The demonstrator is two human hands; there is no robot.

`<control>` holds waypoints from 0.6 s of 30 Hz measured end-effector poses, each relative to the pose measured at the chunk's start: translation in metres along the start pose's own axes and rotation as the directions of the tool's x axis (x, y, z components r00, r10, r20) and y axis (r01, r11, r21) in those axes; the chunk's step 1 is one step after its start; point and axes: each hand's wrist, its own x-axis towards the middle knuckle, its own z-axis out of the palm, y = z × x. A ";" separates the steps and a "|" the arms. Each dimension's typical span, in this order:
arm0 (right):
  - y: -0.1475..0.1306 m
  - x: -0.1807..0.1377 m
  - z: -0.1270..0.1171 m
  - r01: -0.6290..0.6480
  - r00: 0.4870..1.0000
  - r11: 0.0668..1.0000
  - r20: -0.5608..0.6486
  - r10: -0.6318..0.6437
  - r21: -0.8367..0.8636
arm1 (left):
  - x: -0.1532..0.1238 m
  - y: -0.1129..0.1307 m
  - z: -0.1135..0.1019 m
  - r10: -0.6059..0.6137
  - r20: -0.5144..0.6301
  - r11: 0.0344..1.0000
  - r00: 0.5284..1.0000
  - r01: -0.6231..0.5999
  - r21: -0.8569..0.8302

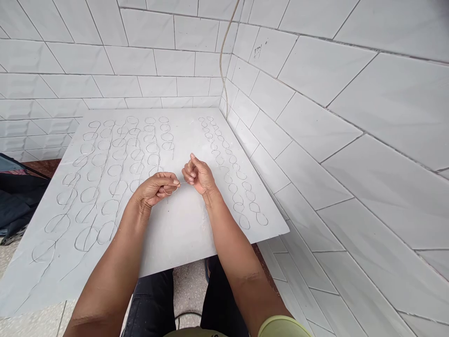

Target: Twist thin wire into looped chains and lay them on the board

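My left hand (155, 188) pinches one thin wire (184, 183) tight, its loop under my fingers; my right hand (200, 177), fingers curled, grips the other end, above the white board (182, 229). Two chains of small loops (242, 213) line the board's right side; beyond it, one cable (221, 61)

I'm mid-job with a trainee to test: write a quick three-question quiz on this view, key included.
1. Multiple choice: a thin wire spans the gap between the hands. Which hand has its loop at the fingers?
A) right hand
B) left hand
C) neither

2. True or false: on the white board, the nearest loops on the right look bigger than the nearest on the left.

3. Fill in: a thin ____ hangs at the wall corner behind the board.

Key: 1. B; 2. false; 3. cable.
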 end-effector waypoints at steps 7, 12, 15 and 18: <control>0.010 0.005 0.006 0.091 0.971 0.971 -0.197 -0.137 -0.223 | 0.005 -0.002 0.004 0.145 -0.257 0.989 0.955 -0.140 0.041; 0.016 0.007 0.005 0.110 0.934 0.891 -0.260 -0.244 -0.440 | 0.004 -0.003 0.009 0.131 -0.282 0.983 0.951 -0.087 0.164; 0.017 0.007 0.002 0.095 0.931 0.838 -0.250 -0.266 -0.538 | 0.003 -0.002 0.010 0.087 -0.277 0.977 0.957 -0.028 0.210; 0.020 0.007 -0.002 0.080 0.931 0.774 -0.231 -0.283 -0.628 | 0.004 -0.003 0.009 0.059 -0.277 0.973 0.959 0.007 0.231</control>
